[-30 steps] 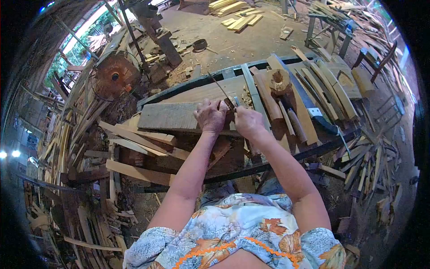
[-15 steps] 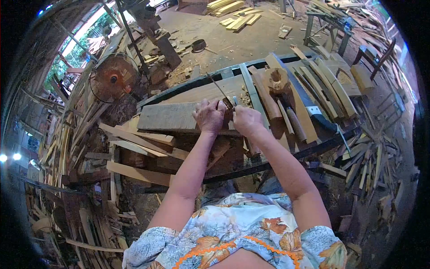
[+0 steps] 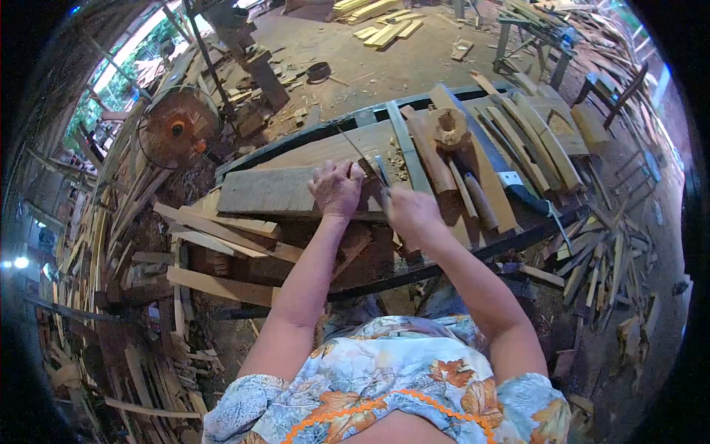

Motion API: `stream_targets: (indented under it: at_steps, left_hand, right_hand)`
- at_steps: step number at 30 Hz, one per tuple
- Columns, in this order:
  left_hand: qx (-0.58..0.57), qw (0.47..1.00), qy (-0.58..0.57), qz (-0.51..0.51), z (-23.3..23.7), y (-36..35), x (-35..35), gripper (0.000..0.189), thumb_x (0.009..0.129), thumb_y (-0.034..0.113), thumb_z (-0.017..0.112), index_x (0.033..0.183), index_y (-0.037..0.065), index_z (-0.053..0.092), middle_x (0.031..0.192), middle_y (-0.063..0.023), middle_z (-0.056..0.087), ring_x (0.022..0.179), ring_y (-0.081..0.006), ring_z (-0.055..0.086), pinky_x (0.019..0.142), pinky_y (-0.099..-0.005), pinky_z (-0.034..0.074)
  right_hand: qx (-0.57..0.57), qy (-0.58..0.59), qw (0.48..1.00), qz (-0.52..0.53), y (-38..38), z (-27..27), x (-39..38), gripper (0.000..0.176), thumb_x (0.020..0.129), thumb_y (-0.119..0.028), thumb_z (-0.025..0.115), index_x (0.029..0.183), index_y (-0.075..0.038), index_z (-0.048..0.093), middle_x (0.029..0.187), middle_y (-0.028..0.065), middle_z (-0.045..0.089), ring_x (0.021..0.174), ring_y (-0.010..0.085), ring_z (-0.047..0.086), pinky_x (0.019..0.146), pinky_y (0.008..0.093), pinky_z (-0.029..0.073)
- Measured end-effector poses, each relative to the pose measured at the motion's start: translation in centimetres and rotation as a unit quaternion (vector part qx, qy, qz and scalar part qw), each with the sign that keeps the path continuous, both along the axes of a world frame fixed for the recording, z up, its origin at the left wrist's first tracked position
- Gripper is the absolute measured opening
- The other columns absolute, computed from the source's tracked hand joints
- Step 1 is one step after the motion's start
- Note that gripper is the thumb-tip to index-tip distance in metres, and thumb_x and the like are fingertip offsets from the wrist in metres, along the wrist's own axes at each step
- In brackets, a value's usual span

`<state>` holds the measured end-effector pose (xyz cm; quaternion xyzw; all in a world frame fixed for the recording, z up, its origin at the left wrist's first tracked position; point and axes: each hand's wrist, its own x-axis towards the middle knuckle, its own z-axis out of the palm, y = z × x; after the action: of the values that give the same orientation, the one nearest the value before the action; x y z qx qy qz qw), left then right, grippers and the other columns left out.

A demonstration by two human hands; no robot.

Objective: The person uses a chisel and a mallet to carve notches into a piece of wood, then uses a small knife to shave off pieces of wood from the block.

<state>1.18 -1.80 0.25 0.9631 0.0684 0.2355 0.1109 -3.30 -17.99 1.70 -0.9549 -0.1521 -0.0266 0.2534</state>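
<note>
My left hand (image 3: 337, 189) presses on the right part of a grey wooden board (image 3: 266, 191), its fingers curled over the wood. Closed around the near end of a long thin-bladed tool (image 3: 361, 152) is my right hand (image 3: 414, 216). The blade slants away to the upper left, past the fingers of my left hand; its exact kind is hard to make out. Just right of the blade stands a small bluish metal piece (image 3: 381, 166). Wood chips (image 3: 399, 159) lie beyond my right hand.
On the bench's right side are a handsaw (image 3: 481, 140) with a black handle, a hollowed wood block (image 3: 448, 129), round wooden handles (image 3: 481, 200) and several strips (image 3: 543, 137). Loose slats (image 3: 222, 233) stick out at left. A round fan (image 3: 178, 129) stands beyond them.
My right hand has drawn back toward me and slightly right with the tool, opening a wider gap from my left hand. My left hand stays on the board. The whole view has shifted slightly.
</note>
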Motion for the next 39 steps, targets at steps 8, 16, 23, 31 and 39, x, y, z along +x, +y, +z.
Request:
stream_targets:
  at_steps: [8,16,23,31,39]
  left_hand:
    - [-0.006,1.0,-0.013,0.006,-0.6,0.2,0.1,0.03,0.083,0.041,0.048,0.091,0.02,0.069,0.095,-0.0068,0.059,0.096,-0.0299,0.052,0.084,-0.0478,0.038]
    - [-0.014,0.999,-0.033,-0.006,-0.3,0.2,0.1,0.029,0.082,0.039,0.05,0.089,0.019,0.07,0.094,-0.0069,0.06,0.093,-0.03,0.053,0.084,-0.0465,0.038]
    - [-0.011,1.0,-0.015,0.003,-0.2,0.1,0.0,0.03,0.082,0.04,0.05,0.091,0.02,0.07,0.096,-0.0066,0.06,0.097,-0.0284,0.051,0.086,-0.0457,0.037]
    - [-0.011,1.0,-0.013,-0.002,-0.5,0.2,0.1,0.029,0.082,0.04,0.051,0.091,0.019,0.069,0.096,-0.0064,0.06,0.096,-0.0282,0.052,0.084,-0.0454,0.038]
    - [-0.003,1.0,0.012,0.001,0.1,0.1,0.1,0.029,0.083,0.04,0.05,0.092,0.019,0.069,0.099,-0.0075,0.059,0.097,-0.0297,0.052,0.086,-0.0475,0.037]
  right_hand:
    - [0.005,0.023,1.0,-0.021,0.1,-0.7,-0.9,0.018,0.084,-0.017,0.051,0.095,-0.006,0.059,0.08,0.0178,0.066,0.077,0.0343,0.065,0.067,0.0444,0.051]
    - [0.009,0.028,1.0,-0.009,-1.6,0.6,-3.2,0.018,0.085,-0.016,0.048,0.095,-0.005,0.059,0.075,0.0201,0.064,0.075,0.036,0.065,0.067,0.0465,0.051]
    - [-0.011,0.015,1.0,-0.013,1.5,0.0,1.9,0.027,0.089,-0.027,0.044,0.091,-0.004,0.059,0.08,0.0219,0.064,0.081,0.0376,0.063,0.072,0.0465,0.049]
    - [-0.004,0.019,1.0,-0.022,-3.6,-0.8,-7.6,0.013,0.085,-0.014,0.05,0.086,-0.003,0.057,0.069,0.0207,0.063,0.067,0.0352,0.064,0.06,0.045,0.051]
    - [-0.005,0.008,1.0,-0.003,2.3,-0.6,3.7,0.014,0.081,-0.014,0.05,0.09,-0.006,0.058,0.083,0.0188,0.066,0.081,0.0351,0.065,0.068,0.0437,0.052]
